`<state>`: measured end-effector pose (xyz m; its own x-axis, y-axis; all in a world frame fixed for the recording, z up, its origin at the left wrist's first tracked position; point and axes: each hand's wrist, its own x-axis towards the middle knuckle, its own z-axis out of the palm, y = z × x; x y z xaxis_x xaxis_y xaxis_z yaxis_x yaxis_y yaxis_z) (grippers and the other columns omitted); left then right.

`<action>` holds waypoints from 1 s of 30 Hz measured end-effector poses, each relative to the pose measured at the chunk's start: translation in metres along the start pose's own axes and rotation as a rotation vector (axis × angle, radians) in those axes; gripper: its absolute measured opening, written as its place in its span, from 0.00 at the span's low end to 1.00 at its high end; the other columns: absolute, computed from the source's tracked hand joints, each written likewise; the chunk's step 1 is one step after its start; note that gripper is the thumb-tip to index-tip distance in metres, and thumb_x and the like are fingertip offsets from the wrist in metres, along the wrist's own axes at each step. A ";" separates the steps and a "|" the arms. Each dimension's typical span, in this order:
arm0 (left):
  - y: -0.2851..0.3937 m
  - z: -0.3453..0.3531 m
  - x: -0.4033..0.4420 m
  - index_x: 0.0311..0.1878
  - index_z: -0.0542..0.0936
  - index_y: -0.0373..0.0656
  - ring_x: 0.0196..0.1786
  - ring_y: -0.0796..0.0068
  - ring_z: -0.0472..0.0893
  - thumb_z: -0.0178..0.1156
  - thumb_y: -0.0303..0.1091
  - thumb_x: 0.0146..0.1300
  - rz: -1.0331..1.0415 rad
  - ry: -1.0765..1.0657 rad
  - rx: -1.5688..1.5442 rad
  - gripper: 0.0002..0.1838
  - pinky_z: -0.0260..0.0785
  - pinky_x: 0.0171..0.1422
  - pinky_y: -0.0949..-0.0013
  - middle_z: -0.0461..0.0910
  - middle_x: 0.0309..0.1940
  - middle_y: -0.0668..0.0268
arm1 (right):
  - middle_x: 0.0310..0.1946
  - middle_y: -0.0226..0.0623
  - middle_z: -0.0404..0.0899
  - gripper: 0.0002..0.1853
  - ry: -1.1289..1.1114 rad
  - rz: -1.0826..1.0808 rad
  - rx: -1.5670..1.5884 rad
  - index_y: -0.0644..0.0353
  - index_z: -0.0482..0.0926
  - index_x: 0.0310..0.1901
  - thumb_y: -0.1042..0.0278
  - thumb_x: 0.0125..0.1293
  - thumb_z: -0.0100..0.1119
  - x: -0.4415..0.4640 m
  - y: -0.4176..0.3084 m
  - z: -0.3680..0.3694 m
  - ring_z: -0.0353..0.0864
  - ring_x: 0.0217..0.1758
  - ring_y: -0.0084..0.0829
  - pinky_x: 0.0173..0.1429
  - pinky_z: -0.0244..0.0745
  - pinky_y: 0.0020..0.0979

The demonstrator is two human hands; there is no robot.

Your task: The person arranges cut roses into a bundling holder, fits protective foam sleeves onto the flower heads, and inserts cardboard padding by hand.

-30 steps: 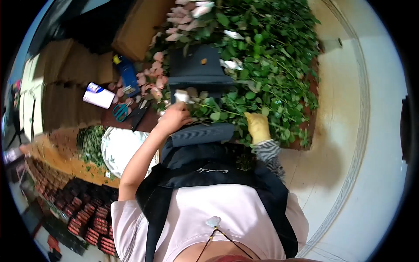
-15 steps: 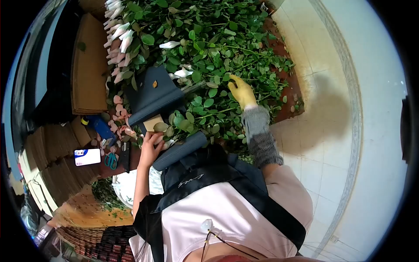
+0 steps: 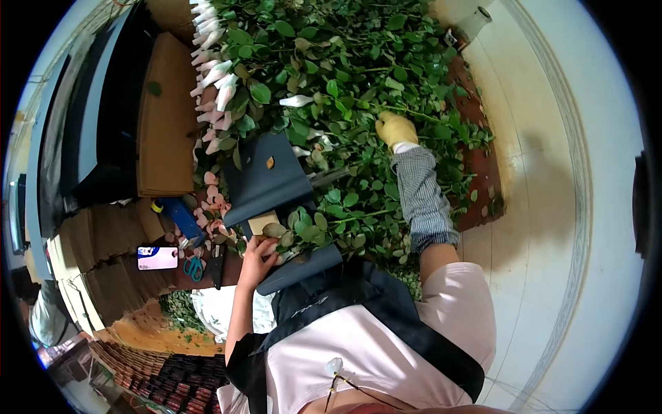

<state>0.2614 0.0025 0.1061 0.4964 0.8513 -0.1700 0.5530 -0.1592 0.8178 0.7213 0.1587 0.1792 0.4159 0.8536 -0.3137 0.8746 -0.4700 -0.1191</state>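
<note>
Reaching farther forward now, the yellow-gloved right hand (image 3: 396, 131) curls among leafy stems (image 3: 415, 112), grip unclear; only the left hand (image 3: 255, 262) stays, fingers bent, hold unclear, beside a pale flower (image 3: 285, 257).

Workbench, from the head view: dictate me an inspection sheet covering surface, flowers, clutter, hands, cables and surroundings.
Surface: red-brown tabletop, bits of leaf on its bare right edge.
Flowers: leafy stems heaped across it; white-sleeved buds line the heap's left side.
Clutter: phone, screen lit; teal scissors; loose pink petals; dark folder-like board with a dry scrap on top.
Left hand: bare, at a stem's bud end; grip unclear.
Right hand: yellow glove, among the stems; grip unclear.
Cables: nothing seen for certain.
Surroundings: cardboard stacks at left, pale floor at right.
</note>
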 end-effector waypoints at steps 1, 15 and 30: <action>0.002 -0.001 0.001 0.57 0.81 0.41 0.57 0.51 0.76 0.67 0.23 0.58 -0.011 0.000 -0.002 0.21 0.71 0.61 0.59 0.73 0.52 0.55 | 0.50 0.48 0.84 0.22 0.188 -0.068 0.074 0.54 0.80 0.60 0.52 0.70 0.57 0.004 -0.005 -0.005 0.82 0.55 0.48 0.61 0.77 0.44; 0.000 0.001 0.002 0.56 0.82 0.43 0.56 0.53 0.76 0.68 0.26 0.56 -0.046 0.010 -0.009 0.22 0.71 0.62 0.59 0.73 0.50 0.56 | 0.52 0.44 0.84 0.17 0.029 -0.186 -0.021 0.53 0.82 0.54 0.55 0.70 0.58 0.005 0.013 0.074 0.83 0.52 0.48 0.60 0.77 0.45; 0.008 -0.002 0.002 0.56 0.82 0.43 0.55 0.53 0.77 0.69 0.26 0.56 -0.063 -0.003 0.022 0.22 0.72 0.61 0.59 0.74 0.51 0.57 | 0.51 0.50 0.83 0.22 0.258 -0.146 0.340 0.64 0.79 0.55 0.55 0.69 0.57 0.164 -0.236 -0.045 0.83 0.54 0.47 0.60 0.78 0.43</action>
<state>0.2658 0.0033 0.1136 0.4617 0.8587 -0.2225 0.5983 -0.1162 0.7928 0.5942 0.4202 0.1984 0.3804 0.9243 -0.0310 0.8150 -0.3509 -0.4611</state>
